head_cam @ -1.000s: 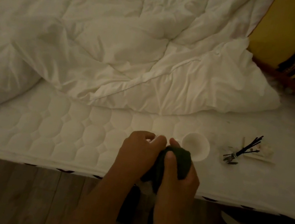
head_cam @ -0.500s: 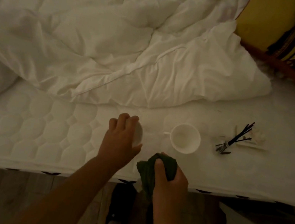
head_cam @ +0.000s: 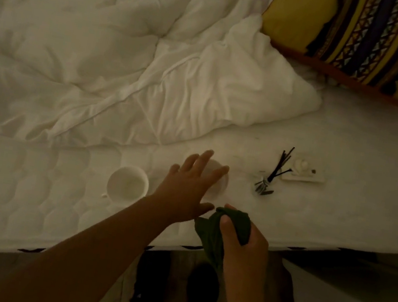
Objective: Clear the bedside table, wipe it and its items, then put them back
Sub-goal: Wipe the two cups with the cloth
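Dim quilted white mattress (head_cam: 28,188) carries a round white ceramic mug (head_cam: 127,187) with its small handle. Left hand (head_cam: 187,188), grip released, fingers spread over a second white cup (head_cam: 219,180). Right hand (head_cam: 243,240) clenches a dark green cloth (head_cam: 212,235).

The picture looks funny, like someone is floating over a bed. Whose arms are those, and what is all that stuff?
The camera sits on a person's head and looks down, so you see their own arms. The right hand squeezes a dark green cloth for wiping. The left hand is spread open, reaching over a white cup without holding it. Another white cup stands on the mattress nearby. Further right lie black sticks in a small holder. Behind are a rumpled white blanket and a striped yellow pillow.
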`<state>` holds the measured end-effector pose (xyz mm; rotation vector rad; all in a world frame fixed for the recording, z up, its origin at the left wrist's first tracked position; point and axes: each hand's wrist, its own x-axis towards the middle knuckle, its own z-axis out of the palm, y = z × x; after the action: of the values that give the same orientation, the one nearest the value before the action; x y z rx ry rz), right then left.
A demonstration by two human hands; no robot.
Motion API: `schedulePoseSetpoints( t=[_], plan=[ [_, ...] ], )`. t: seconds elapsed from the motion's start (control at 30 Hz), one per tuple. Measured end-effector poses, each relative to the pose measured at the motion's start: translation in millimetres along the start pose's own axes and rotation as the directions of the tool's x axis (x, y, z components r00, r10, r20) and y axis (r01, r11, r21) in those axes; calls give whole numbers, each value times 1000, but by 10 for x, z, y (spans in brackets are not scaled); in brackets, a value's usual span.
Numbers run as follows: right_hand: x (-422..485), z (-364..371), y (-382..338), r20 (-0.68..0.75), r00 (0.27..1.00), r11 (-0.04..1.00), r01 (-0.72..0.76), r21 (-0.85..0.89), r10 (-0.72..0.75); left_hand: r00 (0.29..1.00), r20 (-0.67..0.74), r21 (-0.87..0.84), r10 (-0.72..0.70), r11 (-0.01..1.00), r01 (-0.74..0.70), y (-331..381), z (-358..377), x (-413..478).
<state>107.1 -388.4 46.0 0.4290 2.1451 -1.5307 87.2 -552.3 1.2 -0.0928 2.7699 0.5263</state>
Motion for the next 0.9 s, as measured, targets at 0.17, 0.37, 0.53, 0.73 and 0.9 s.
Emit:
schedulePoseSetpoints(
  t=[0.17, 0.37, 0.53, 0.73, 0.9],
  plan=[
    [93, -173, 1, 105, 994, 999, 15, -31, -11, 995, -97, 42, 16, 999, -12, 9, 144, 216],
    [115, -152, -98, 117, 987, 992, 115, -49, -109, 926, -46, -488, -376, 817, 307, 219, -28, 88],
    [-43, 35, -196, 96, 950, 952, 302, -44, -296, 824, 198, -881, -531, 272, 387, 524, -198, -231],
    [46, 43, -392, 23, 954, 953, 296, 66, -298, 853, 36, -855, -521, 425, 296, 586, -415, -436],
    [210, -75, -614, 339, 932, 978, 61, 199, -127, 941, 122, -854, -315, 450, 261, 405, -795, -538]
  ],
)
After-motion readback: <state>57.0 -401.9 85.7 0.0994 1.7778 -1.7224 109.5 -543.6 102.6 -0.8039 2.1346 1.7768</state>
